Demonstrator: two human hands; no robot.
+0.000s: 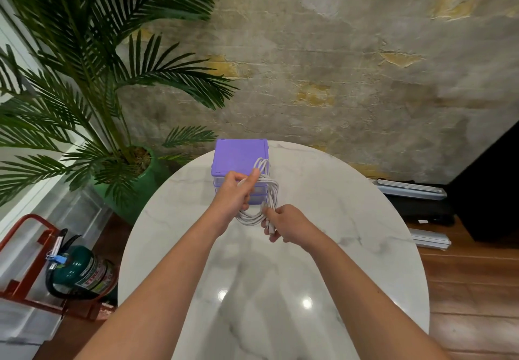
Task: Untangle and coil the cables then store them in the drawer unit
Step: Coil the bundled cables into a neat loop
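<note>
Coiling step: your left hand grips the white cable coil above the worktop, purple drawer unit at 12 o'clock; right hand fingers pinch its loose end, which next wants wrapping.

White cable: looped coil, held above table centre. Purple drawer unit: upright at table's 12 o'clock edge, directly behind coil.
</note>
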